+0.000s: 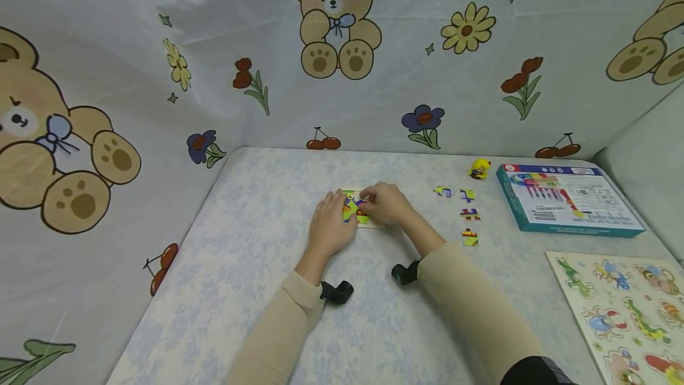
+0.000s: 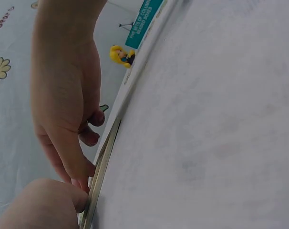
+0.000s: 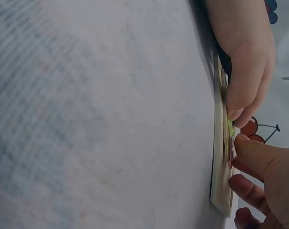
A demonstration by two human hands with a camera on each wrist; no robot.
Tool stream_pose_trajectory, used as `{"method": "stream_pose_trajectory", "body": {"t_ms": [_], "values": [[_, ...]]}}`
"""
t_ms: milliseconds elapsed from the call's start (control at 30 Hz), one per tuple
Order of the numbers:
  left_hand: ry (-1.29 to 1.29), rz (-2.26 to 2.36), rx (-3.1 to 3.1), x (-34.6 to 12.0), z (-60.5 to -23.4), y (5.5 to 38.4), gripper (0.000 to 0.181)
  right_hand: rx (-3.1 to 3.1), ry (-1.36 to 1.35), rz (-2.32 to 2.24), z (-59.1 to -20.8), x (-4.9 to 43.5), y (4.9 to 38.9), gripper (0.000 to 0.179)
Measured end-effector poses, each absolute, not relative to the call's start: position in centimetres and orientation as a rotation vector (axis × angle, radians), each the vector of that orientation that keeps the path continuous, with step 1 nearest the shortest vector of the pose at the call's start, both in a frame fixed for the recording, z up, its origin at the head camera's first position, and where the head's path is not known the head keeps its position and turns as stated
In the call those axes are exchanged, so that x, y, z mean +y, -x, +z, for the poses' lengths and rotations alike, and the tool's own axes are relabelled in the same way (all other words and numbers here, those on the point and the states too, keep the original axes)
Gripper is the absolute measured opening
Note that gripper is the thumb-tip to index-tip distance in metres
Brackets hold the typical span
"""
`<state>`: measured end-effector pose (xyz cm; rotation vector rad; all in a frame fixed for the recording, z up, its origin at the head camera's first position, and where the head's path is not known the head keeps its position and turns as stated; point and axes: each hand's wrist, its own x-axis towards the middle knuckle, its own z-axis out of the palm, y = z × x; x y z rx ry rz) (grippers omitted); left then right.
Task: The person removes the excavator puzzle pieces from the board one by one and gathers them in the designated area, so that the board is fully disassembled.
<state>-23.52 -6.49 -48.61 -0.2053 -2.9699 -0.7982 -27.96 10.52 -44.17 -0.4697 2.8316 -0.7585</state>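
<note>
A small wooden jigsaw board [image 1: 377,226] with a yellow, green and purple picture lies in the middle of the table. My left hand [image 1: 330,224] rests along its left side, fingers extended and thumb on the picture. From the right, my right hand [image 1: 389,204] pinches a puzzle piece [image 3: 231,160] between thumb and forefinger, low over the board; the fingers hide most of that piece. Side-on in the left wrist view, the board's edge [image 2: 102,164] lies under both hands. Several loose puzzle pieces [image 1: 470,214] lie to the right of my right hand.
A yellow duck figure [image 1: 479,169] stands behind the loose pieces. Right of it lies a teal-edged box [image 1: 574,199]. A wooden insect puzzle board [image 1: 622,314] occupies the near right corner. A bear-print cloth [image 1: 395,88] hangs behind the table.
</note>
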Motion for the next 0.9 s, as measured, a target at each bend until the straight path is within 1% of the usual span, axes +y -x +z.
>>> {"method": "stream_pose_trajectory", "body": {"t_ms": [467, 667, 900], "values": [[0.201, -0.788, -2.969, -6.41, -48.51, 23.56, 0.061, 2.827, 0.461, -0.77, -44.99, 10.16, 28.19, 0.034], [0.197, -0.797, -2.971, -6.42, -48.46, 23.56, 0.061, 2.792, 0.473, -0.865, -44.98, 10.16, 28.23, 0.035], [0.209, -0.802, -2.961, -6.41, -48.5, 23.6, 0.06, 2.71, 0.439, -1.01, -44.95, 10.26, 28.35, 0.031]]}}
